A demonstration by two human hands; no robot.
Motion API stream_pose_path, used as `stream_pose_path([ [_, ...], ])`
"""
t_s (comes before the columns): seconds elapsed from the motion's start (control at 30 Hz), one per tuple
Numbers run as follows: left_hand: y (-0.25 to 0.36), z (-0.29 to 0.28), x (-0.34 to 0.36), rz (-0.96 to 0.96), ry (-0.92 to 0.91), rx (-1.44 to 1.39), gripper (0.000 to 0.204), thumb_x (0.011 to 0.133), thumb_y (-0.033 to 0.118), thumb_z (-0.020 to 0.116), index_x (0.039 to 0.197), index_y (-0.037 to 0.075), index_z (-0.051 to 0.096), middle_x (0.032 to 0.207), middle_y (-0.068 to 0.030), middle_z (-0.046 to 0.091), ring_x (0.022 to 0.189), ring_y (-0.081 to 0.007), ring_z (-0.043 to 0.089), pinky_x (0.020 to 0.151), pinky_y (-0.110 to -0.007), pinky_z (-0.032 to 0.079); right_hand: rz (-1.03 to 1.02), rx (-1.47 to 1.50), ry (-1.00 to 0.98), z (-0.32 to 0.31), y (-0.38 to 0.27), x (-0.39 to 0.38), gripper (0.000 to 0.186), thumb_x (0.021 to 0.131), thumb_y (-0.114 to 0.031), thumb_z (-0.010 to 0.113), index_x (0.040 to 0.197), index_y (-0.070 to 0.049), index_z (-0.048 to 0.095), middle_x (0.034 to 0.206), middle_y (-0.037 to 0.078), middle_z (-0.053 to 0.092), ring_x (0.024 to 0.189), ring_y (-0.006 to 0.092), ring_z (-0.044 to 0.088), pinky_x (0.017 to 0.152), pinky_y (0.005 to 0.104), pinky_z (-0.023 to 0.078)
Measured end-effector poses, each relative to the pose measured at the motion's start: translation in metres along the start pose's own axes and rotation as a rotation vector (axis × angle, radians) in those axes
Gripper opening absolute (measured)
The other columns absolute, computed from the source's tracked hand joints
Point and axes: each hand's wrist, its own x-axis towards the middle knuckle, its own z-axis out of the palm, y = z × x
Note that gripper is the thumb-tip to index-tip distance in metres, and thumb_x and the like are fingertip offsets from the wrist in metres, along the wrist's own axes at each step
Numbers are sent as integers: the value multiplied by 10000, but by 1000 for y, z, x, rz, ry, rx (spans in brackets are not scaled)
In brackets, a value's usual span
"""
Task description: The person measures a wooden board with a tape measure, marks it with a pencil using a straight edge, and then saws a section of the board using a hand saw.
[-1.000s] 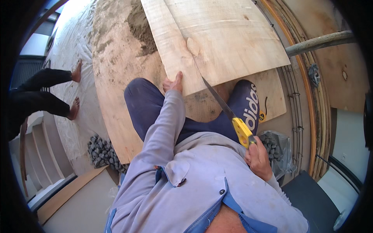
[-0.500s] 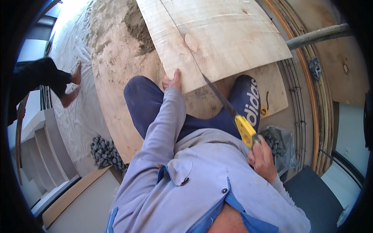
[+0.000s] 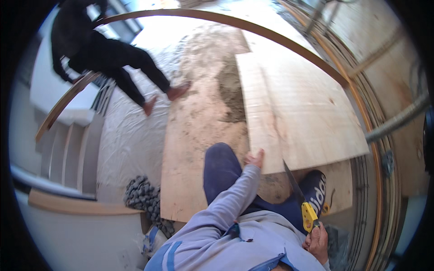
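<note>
A large pale plywood sheet (image 3: pixel 312 113) lies before me, its near edge over my thighs. My left hand (image 3: pixel 255 159) grips that edge near its left corner, the thumb on top and the other fingers partly hidden. In my right hand (image 3: pixel 316 244) is the handle of a handsaw (image 3: pixel 309 216) with a yellow grip. Its dark blade slants up to the left and meets the sheet's near edge right of my left hand. A line runs from there into the sheet, blurred in places.
At the upper left a barefoot person (image 3: pixel 86 45) in dark clothes holds a long wooden plank (image 3: pixel 217 17) that stretches across the far side. Dark pebbles (image 3: pixel 142 194) lie at left. Sand (image 3: pixel 231 90) covers part of another board. A pole (image 3: pixel 398 118) juts in at right.
My view has swung up and left, so the sheet sits lower and further right. The person has come further into view with the plank. Both my hands keep their holds.
</note>
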Motion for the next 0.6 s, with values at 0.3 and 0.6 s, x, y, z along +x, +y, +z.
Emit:
stream_pose_path([
  [0.3,-19,8,-8,-77,-243,-44,966,694,686,533,1338,6,297,1376,-277,281,1289,-406,262,1053,-438,239,-34,236,-71,-4,63,92,266,954,-245,383,1144,-59,378,580,-5,371,446,69,358,409,229,353],
  [0.6,-13,41,-12,143,59,-58,620,680,440,732,1074,-4,554,965,-172,622,862,-288,614,770,-387,486,-218,-283,119,-23,65,82,281,890,-137,470,1122,18,436,784,116,513,595,199,500,534,309,447],
])
